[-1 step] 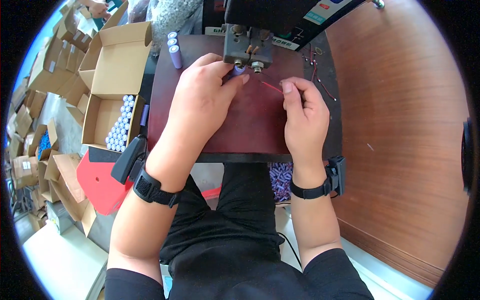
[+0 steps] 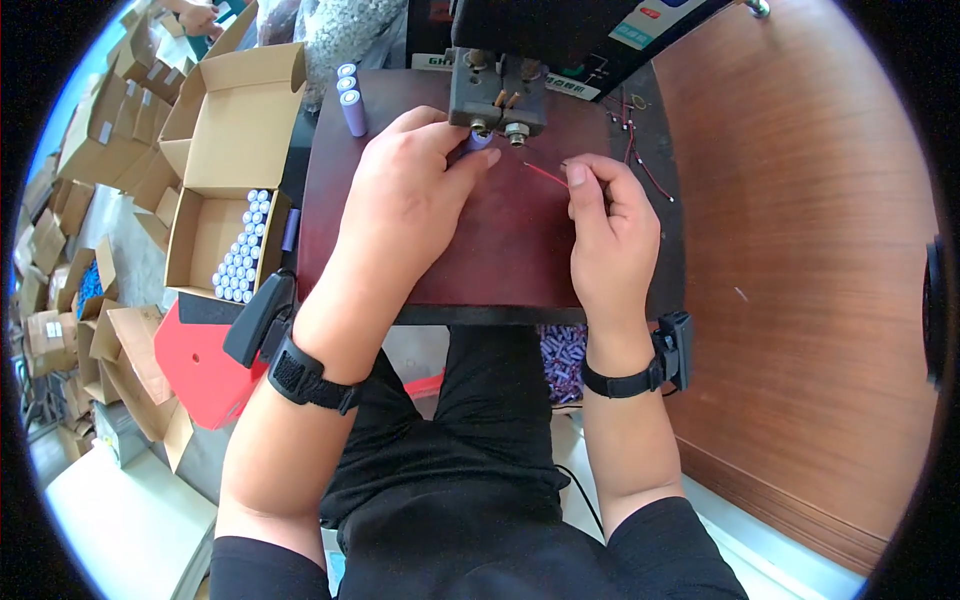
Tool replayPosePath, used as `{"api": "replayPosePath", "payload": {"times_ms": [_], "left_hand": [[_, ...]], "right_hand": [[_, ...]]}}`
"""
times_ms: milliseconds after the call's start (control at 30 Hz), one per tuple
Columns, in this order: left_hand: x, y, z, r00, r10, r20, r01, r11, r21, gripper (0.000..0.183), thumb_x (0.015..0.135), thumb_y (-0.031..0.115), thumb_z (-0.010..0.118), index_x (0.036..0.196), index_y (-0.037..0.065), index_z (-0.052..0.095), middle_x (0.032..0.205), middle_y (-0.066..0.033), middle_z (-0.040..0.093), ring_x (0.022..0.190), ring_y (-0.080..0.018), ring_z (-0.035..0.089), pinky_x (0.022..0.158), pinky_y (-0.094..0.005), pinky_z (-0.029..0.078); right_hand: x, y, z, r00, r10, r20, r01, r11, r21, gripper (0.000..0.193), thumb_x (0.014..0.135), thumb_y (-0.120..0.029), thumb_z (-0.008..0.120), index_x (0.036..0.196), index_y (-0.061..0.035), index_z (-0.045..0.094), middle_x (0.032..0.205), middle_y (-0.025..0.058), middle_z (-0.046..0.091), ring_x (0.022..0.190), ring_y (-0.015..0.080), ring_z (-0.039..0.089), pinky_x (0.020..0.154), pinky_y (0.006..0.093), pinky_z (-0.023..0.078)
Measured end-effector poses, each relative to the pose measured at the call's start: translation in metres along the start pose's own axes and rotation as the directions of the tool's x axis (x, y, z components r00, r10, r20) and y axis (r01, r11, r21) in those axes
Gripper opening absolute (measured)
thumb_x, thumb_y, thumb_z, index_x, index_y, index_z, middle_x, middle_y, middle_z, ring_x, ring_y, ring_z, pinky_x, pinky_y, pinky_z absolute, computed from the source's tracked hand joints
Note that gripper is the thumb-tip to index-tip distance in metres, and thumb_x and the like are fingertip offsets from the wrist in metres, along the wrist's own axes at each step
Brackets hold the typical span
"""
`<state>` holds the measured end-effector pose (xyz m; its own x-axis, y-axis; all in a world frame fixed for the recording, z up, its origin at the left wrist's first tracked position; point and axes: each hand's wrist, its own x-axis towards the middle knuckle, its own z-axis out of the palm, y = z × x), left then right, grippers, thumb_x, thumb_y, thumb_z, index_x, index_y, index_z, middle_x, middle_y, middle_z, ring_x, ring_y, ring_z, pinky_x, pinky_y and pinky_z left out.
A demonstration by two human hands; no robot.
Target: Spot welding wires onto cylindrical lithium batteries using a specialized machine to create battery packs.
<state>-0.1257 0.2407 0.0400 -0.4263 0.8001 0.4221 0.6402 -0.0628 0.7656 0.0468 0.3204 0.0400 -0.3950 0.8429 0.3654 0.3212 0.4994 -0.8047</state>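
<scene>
"Hardly anything has moved since the earlier frame: the scene sits a hair further right in view, and both hands keep their positions. State of the left hand (image 2: 405, 185)?"

"Pinching. Thumb and forefinger close on a purple battery cell (image 2: 480, 142), directly below the grey metal head (image 2: 497, 100) of a black machine (image 2: 530, 25). The hand hides most of the cell's body."

"Does the cell touch the head?"

"Its upper end lies at the left one of two metal fittings; contact cannot be confirmed from this angle."

"Right hand (image 2: 615, 210)?"

"Pinching a red wire (image 2: 543, 174) between thumb and forefinger, remaining fingers curled in. The visible red length slants up and left, toward the cell."

"Work surface?"

"Dark red board (image 2: 500, 245), beneath both hands. Three purple cells (image 2: 352, 112) stand upright in a row near its far left corner. Thin wires (image 2: 655, 182) lie beyond its right edge."

"Left of the board?"

"One open cardboard box (image 2: 205, 225), with cells (image 2: 240, 255) standing on end along its right side. A single cell (image 2: 290, 230) lies just outside that side. Below the box, a red plastic stool (image 2: 200, 365)."

"Below the near edge?"

"Loosely heaped purple cells (image 2: 563, 360), between the right leg and right forearm."
</scene>
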Motion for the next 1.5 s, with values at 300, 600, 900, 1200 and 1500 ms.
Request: {"api": "replayPosePath", "payload": {"times_ms": [300,600,900,1200,1500], "left_hand": [[-0.003,-0.019,0.002,0.998,0.056,0.044,-0.055,0.998,-0.005,0.018,0.089,0.015,0.072,0.094,-0.002,0.072,0.09,-0.0179,0.064,0.083,-0.0379,0.064,0.076,-0.0443,0.052],[-0.001,0.004,-0.001,0.996,-0.087,0.017,0.087,0.995,0.039,0.026,0.087,0.022,0.076,0.095,-0.002,0.07,0.079,-0.0157,0.063,0.068,-0.031,0.06,0.066,-0.0381,0.047],[-0.027,0.026,-0.027,0.96,-0.262,0.098,0.272,0.956,-0.11,0.036,0.089,0.014,0.076,0.119,0.003,0.058,0.082,-0.0129,0.07,0.072,-0.0227,0.065,0.069,-0.0346,0.051],[-0.018,0.011,-0.02,0.986,-0.157,0.059,0.16,0.985,-0.059,0.024,0.087,0.011,0.074,0.107,-0.001,0.067,0.092,-0.0193,0.071,0.085,-0.0329,0.07,0.078,-0.0377,0.055],[-0.003,0.003,0.007,0.998,-0.055,0.035,0.049,0.986,0.161,0.027,0.084,0.021,0.076,0.097,-0.002,0.074,0.095,-0.0179,0.067,0.093,-0.0392,0.065,0.082,-0.0457,0.052]], "right_hand": [[-0.002,-0.005,0.003,0.984,0.167,0.059,-0.171,0.982,0.075,0.021,0.103,-0.019,0.064,0.105,0.0007,0.069,0.091,0.0023,0.069,0.082,0.0088,0.06,0.074,0.0249,0.048],[-0.006,0.002,-0.002,0.995,-0.068,0.067,0.048,0.962,0.268,0.018,0.101,-0.011,0.064,0.116,-0.0013,0.062,0.083,0.003,0.059,0.076,0.011,0.054,0.074,0.0272,0.048],[-0.008,-0.001,-0.006,0.977,0.01,0.211,-0.072,0.956,0.286,0.027,0.1,-0.007,0.064,0.124,0.0029,0.058,0.103,0.0104,0.072,0.097,0.0135,0.068,0.09,0.0254,0.051],[-0.005,-0.002,-0.006,0.976,0.123,0.181,-0.181,0.918,0.353,0.019,0.1,-0.006,0.064,0.117,0.0037,0.063,0.099,0.0118,0.074,0.093,0.0147,0.07,0.087,0.0277,0.054],[-0.005,-0.004,-0.005,0.98,0.121,0.159,-0.171,0.92,0.354,0.017,0.101,-0.006,0.063,0.115,0.0031,0.063,0.098,0.0119,0.075,0.092,0.0154,0.071,0.086,0.0275,0.055]]}}
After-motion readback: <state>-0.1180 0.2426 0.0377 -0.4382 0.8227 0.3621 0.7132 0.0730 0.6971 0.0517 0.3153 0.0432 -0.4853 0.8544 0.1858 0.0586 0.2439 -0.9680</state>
